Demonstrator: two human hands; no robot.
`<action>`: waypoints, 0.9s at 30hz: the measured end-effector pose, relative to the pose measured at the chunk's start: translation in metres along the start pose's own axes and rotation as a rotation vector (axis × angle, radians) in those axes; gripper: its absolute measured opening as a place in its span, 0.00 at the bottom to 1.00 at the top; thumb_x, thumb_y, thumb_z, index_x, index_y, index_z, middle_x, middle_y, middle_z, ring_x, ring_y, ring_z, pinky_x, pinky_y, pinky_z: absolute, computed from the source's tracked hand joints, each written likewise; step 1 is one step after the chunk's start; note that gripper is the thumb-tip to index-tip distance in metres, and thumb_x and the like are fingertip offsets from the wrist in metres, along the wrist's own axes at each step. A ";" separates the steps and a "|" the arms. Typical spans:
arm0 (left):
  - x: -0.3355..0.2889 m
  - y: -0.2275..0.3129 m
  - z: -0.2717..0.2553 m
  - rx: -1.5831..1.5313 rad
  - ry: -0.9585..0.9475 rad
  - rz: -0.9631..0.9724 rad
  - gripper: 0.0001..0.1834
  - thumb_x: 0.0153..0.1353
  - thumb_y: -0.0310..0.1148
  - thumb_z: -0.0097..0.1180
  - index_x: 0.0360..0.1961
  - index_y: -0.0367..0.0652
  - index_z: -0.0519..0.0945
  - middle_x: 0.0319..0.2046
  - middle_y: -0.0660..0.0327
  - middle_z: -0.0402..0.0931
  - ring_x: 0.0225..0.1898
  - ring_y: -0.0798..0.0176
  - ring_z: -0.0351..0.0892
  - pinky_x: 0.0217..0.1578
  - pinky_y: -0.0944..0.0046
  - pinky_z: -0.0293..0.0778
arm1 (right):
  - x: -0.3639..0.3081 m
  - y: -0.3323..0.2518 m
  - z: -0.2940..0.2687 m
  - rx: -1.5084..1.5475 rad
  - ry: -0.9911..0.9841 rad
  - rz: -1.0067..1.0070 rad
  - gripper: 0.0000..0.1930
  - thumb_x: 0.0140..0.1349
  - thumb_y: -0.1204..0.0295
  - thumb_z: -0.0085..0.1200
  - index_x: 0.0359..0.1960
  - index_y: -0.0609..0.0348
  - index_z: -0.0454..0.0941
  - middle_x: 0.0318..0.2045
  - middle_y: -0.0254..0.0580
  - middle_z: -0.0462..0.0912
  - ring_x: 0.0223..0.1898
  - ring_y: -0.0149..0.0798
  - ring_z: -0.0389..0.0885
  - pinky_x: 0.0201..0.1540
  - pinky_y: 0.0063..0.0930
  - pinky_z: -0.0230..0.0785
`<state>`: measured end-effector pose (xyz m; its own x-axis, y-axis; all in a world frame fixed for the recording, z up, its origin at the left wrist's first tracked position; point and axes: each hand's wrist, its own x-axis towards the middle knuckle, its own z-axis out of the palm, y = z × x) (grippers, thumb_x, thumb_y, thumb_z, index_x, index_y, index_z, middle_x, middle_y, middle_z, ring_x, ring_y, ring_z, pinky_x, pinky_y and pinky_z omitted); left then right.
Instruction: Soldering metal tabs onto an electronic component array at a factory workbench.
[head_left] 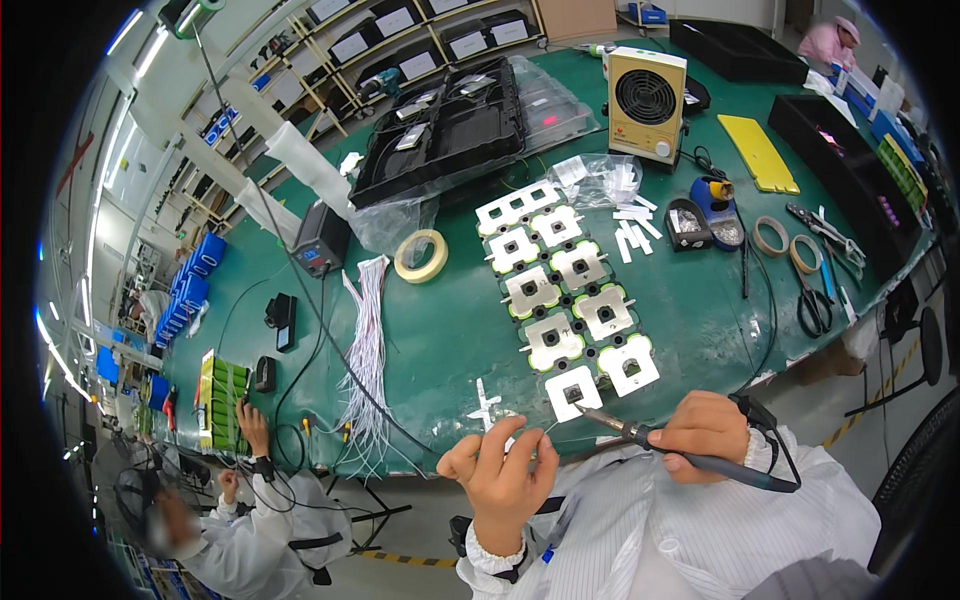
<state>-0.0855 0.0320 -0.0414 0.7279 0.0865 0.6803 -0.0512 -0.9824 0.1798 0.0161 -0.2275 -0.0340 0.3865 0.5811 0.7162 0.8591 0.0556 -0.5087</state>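
Observation:
My right hand (703, 432) is wrapped round a soldering iron (748, 474). Its tip meets the lower edge of a square white plate (566, 393) with a dark centre, at the near end of a battery pack (590, 290). The pack has two columns of white metal plates over green-ringed cells. My left hand (505, 472) is raised just left of the tip, thumb and fingers pinched on a thin solder wire (549, 428) that reaches toward the plate. A small white cross-shaped strip (484, 402) lies on the green table beyond my left hand.
A bundle of white wires (370, 350) and a tape roll (420, 256) lie to the left. A soldering stand (717, 210), white strips (633, 230), scissors (813, 310) and a yellowish fan (646, 105) stand or lie right and behind. A co-worker's hand (252, 428) is at far left.

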 end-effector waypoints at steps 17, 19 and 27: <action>0.005 0.004 0.004 -0.019 -0.031 0.025 0.07 0.43 0.31 0.70 0.25 0.56 0.84 0.41 0.74 0.82 0.44 0.60 0.66 0.50 0.58 0.54 | 0.001 0.002 0.003 -0.009 0.001 -0.007 0.12 0.58 0.74 0.66 0.43 0.66 0.85 0.26 0.39 0.82 0.23 0.39 0.80 0.26 0.32 0.69; 0.005 0.005 0.005 -0.021 -0.033 0.028 0.07 0.43 0.31 0.70 0.25 0.56 0.85 0.41 0.74 0.82 0.44 0.60 0.66 0.50 0.58 0.54 | 0.000 0.002 0.003 -0.006 -0.012 0.002 0.12 0.58 0.74 0.66 0.42 0.66 0.85 0.26 0.39 0.82 0.23 0.39 0.80 0.26 0.32 0.69; 0.008 0.006 0.006 -0.027 -0.027 0.043 0.07 0.44 0.32 0.71 0.26 0.56 0.85 0.41 0.74 0.82 0.44 0.60 0.66 0.49 0.57 0.54 | 0.000 0.003 0.002 -0.007 -0.007 -0.004 0.12 0.58 0.73 0.67 0.43 0.66 0.85 0.26 0.39 0.83 0.23 0.40 0.81 0.26 0.32 0.69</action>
<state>-0.0760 0.0261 -0.0392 0.7429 0.0395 0.6682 -0.1009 -0.9802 0.1702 0.0179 -0.2257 -0.0364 0.3812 0.5864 0.7148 0.8627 0.0524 -0.5030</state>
